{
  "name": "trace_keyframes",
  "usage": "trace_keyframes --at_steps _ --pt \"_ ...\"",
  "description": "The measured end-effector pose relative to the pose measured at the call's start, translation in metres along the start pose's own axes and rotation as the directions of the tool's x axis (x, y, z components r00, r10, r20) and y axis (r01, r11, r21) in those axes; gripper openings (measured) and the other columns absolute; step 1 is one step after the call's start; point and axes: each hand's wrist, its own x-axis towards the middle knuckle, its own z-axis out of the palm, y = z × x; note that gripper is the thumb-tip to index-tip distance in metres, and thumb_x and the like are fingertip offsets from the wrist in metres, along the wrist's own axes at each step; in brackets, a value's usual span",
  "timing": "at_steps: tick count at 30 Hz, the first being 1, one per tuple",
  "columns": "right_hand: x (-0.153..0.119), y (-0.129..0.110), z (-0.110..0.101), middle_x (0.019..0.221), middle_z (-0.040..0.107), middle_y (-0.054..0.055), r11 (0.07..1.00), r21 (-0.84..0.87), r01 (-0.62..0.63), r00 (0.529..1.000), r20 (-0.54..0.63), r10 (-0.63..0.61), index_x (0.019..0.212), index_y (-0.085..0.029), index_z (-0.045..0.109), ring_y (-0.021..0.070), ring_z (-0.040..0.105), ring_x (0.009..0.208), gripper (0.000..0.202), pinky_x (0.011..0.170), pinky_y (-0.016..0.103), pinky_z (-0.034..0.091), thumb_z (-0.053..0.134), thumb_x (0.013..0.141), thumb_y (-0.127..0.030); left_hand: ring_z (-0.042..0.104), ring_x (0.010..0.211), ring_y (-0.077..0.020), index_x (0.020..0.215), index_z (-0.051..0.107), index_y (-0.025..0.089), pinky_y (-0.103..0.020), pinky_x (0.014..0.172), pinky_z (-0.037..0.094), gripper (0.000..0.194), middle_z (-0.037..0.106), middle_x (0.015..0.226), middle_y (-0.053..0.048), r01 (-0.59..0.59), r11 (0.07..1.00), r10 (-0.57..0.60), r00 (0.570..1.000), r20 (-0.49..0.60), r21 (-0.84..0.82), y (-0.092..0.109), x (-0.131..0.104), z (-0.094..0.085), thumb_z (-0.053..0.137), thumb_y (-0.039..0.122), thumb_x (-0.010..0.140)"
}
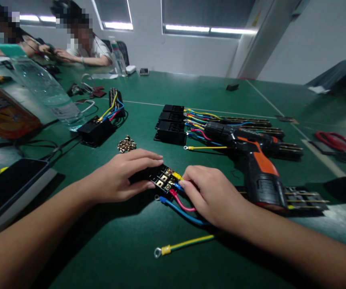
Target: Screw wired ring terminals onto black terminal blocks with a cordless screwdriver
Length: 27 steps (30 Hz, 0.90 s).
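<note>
My left hand [120, 174] is closed around a black terminal block [162, 181], which has brass contacts facing up. At its right edge, my right hand [213, 194] pinches a wire with a yellow-sleeved end [177, 176]. Beside that, a blue-sleeved end [178, 186] and a red wire [181, 203] also meet the block. A blue wire [185, 214] with a ring terminal lies apart, just below it. Closer to me is a yellow-green wire [191, 241] with a ring terminal. My fingers partly hide the block and the wires.
Behind my left hand is a pile of small screws [126, 145]. An orange-black cordless drill [260, 164] lies at right across wired black modules [171, 130]. Another wired module [96, 130], a water bottle [44, 88] and a phone-like device [10, 188] are left. Two people sit across the table.
</note>
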Motion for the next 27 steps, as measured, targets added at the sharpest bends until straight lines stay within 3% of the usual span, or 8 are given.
trace_keyframes --at_steps 11,20,27 --pt "-0.0018 -0.0021 -0.0012 0.084 0.062 0.004 1.000 -0.025 -0.015 1.000 0.014 0.015 0.085 -0.017 0.058 0.0169 0.054 0.076 0.017 0.071 0.032 0.037 0.048 0.098 -0.021 0.064 0.115 -0.0229 0.130 0.059 0.018 -0.038 0.099 0.056 0.042 0.066 0.125 -0.014 0.006 1.000 -0.006 1.000 -0.022 0.016 -0.0015 -0.0002 0.0048 0.067 0.028 0.091" --pt "-0.0003 -0.0028 -0.0027 0.084 0.063 0.005 0.999 -0.037 -0.025 0.999 0.021 0.025 0.084 -0.017 0.057 0.0168 0.054 0.075 0.017 0.071 0.032 0.037 0.048 0.098 -0.022 0.063 0.117 -0.0231 0.133 0.057 0.018 -0.039 0.099 0.055 0.040 0.064 0.128 -0.015 0.008 1.000 -0.008 1.000 0.029 0.017 0.0023 0.0016 0.0001 0.061 0.023 0.094" --pt "-0.0022 -0.0049 -0.0034 0.083 0.062 0.004 0.996 -0.067 -0.052 0.998 0.024 0.053 0.082 -0.018 0.055 0.0169 0.053 0.074 0.017 0.070 0.032 0.036 0.048 0.098 -0.022 0.061 0.118 -0.0260 0.129 0.061 0.019 -0.043 0.100 0.052 0.036 0.068 0.124 -0.012 -0.009 0.998 0.006 0.999 0.032 0.070 -0.0004 0.0033 0.0030 0.062 0.031 0.095"
